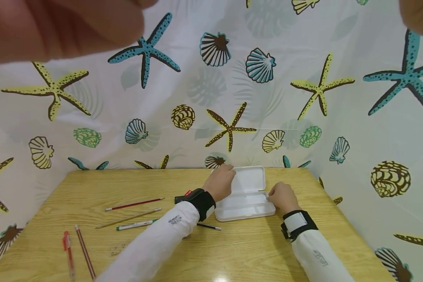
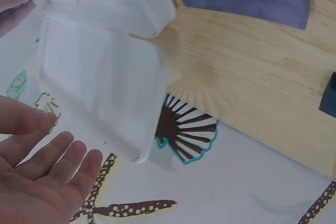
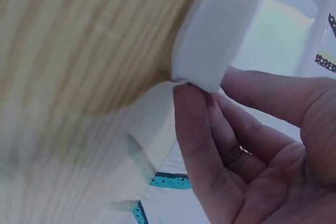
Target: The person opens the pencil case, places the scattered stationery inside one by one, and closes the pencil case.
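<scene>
A white plastic pencil case (image 1: 244, 211) lies on the table with its lid (image 1: 250, 179) raised at the back. My left hand (image 1: 221, 182) is at the lid's left edge. In the left wrist view, the fingers of that hand (image 2: 52, 177) are spread and loosely bent beside the lid (image 2: 105, 77), with no grip on it. At the case's right end is my right hand (image 1: 283, 197). Seen from the right wrist, its thumb and fingers (image 3: 194, 124) pinch the corner of the case (image 3: 215, 35).
Left of the case lie a red pencil (image 1: 135, 203), a gold pencil (image 1: 128, 218), a green-and-white marker (image 1: 135, 225), a red pen (image 1: 68, 250) and a dark red pencil (image 1: 84, 250). A black pencil (image 1: 209, 226) is partly behind my left arm. Patterned cloth (image 1: 197, 90) borders the table.
</scene>
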{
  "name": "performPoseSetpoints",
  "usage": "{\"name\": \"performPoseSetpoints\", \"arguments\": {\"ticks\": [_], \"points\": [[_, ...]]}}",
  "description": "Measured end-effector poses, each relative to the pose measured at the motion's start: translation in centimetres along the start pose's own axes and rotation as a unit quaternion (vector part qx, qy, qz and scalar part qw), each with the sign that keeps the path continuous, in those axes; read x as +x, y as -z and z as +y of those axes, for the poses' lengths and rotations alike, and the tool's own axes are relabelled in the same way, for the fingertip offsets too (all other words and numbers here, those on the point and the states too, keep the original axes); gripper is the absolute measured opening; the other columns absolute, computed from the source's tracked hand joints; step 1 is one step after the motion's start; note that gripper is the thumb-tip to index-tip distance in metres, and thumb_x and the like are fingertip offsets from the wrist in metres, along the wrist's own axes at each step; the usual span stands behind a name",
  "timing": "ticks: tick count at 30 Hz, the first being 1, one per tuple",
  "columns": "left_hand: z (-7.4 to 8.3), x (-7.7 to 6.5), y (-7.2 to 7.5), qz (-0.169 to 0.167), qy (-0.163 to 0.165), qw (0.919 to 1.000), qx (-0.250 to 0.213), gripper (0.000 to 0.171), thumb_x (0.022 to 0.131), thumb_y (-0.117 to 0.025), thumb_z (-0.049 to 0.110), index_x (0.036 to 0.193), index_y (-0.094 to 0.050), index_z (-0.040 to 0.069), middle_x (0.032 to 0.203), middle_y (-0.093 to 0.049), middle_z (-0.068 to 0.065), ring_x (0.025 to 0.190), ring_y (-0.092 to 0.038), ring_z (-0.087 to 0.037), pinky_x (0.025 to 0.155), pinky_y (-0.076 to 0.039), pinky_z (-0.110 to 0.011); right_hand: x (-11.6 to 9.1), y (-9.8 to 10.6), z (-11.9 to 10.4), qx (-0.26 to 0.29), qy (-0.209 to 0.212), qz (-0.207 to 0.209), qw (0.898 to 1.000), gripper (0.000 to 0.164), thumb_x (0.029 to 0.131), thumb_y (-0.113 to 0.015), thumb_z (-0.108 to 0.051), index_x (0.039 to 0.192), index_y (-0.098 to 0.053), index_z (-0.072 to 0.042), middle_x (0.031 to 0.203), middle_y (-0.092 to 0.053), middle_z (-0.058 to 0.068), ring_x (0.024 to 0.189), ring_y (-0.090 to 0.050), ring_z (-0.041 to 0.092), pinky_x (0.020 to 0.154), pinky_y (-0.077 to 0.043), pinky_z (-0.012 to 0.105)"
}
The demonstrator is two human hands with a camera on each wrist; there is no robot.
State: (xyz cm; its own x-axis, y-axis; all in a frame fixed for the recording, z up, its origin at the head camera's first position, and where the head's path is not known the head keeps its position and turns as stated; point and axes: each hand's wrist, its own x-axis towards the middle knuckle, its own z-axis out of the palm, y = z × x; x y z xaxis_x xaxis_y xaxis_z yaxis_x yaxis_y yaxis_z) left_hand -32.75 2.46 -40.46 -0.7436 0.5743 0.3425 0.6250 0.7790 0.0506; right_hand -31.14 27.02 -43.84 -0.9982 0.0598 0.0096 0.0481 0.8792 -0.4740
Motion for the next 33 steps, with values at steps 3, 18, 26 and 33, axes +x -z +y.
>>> {"name": "performPoseSetpoints", "arguments": {"ticks": [3, 18, 26, 33], "points": [[0.1, -0.5, 0.9, -0.001, -0.009, 0.9992, -0.038, 0.018, 0.096, -0.061, -0.006, 0.106, -0.074, 0.002, 0.104, -0.071, -0.011, 0.101, -0.067, -0.025, 0.087, -0.055, -0.033, 0.1, -0.1, 0.2, -0.003, -0.002, -0.002, 1.0, 0.009, 0.086, -0.076, -0.002, 0.084, -0.073, 0.006, 0.079, -0.068, 0.014, 0.071, -0.06, 0.027, 0.064, -0.052, 0.038], [-0.8, -5.4, 4.2, -0.059, -0.059, 0.9921, -0.093, 0.036, 0.095, -0.062, -0.007, 0.067, -0.053, 0.013, 0.064, -0.042, 0.005, 0.06, -0.037, -0.009, 0.054, -0.031, -0.023, -0.2, 0.0, 0.1, 0.006, 0.007, 0.003, 1.0, 0.008, 0.083, -0.078, 0.0, 0.082, -0.073, 0.005, 0.077, -0.068, 0.013, 0.071, -0.06, 0.027, 0.064, -0.051, 0.038], [-1.4, -7.3, 4.2, -0.124, -0.073, 0.9872, -0.068, 0.03, 0.09, -0.071, -0.005, 0.069, -0.062, 0.014, 0.066, -0.053, 0.004, 0.061, -0.042, -0.008, 0.055, -0.036, -0.023, -0.3, 0.0, 0.3, 0.005, 0.013, 0.005, 1.0, 0.008, 0.082, -0.078, 0.001, 0.082, -0.073, 0.006, 0.075, -0.066, 0.011, 0.068, -0.059, 0.025, 0.06, -0.049, 0.035], [-2.0, -8.3, 3.8, -0.18, -0.065, 0.9794, -0.063, 0.033, 0.088, -0.073, -0.005, 0.065, -0.059, 0.014, 0.066, -0.048, 0.007, 0.06, -0.043, -0.007, 0.054, -0.036, -0.022, -0.2, -0.1, 0.2, 0.008, -0.002, -0.002, 1.0, 0.009, 0.084, -0.079, 0.0, 0.085, -0.072, 0.006, 0.077, -0.067, 0.012, 0.069, -0.059, 0.025, 0.06, -0.048, 0.034]]}}
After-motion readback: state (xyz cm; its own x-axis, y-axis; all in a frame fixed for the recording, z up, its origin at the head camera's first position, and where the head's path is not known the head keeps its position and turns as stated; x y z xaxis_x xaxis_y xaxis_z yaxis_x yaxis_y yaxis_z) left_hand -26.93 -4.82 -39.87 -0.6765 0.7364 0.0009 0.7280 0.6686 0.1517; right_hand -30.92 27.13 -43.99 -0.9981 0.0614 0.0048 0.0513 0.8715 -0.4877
